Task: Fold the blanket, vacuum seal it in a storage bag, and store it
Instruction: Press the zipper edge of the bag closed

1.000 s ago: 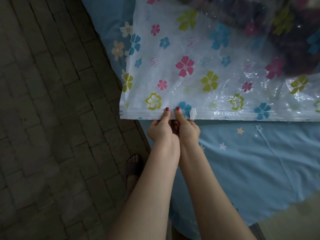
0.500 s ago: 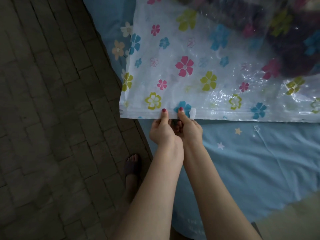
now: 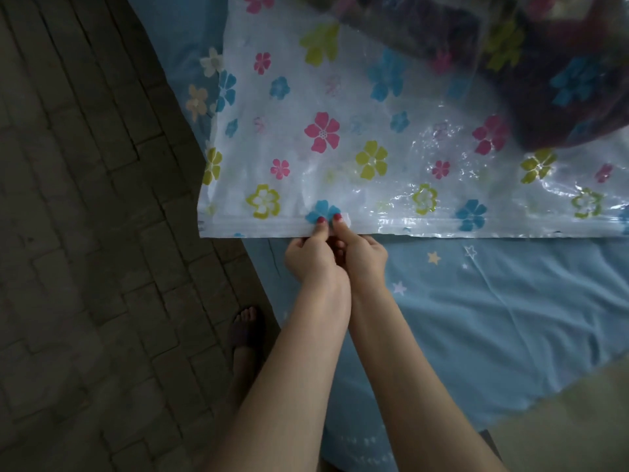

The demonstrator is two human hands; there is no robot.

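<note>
A clear storage bag (image 3: 391, 137) printed with coloured flowers lies on a bed, its zip edge (image 3: 442, 228) facing me. A dark folded blanket (image 3: 531, 73) shows through the plastic at the top right. My left hand (image 3: 308, 255) and my right hand (image 3: 362, 255) sit side by side at the zip edge, left of its middle. Both pinch the seal strip, thumbs on top. A small white slider clip (image 3: 348, 219) sits on the strip at my right thumb.
The bed is covered by a light blue sheet (image 3: 510, 318) with small stars. Its edge runs diagonally past my arms. Dark brick floor (image 3: 85, 233) fills the left side. My foot in a dark slipper (image 3: 246, 330) stands beside the bed.
Both hands have slid a little to the right along the zip edge, still pinching the strip. The view has shifted slightly.
</note>
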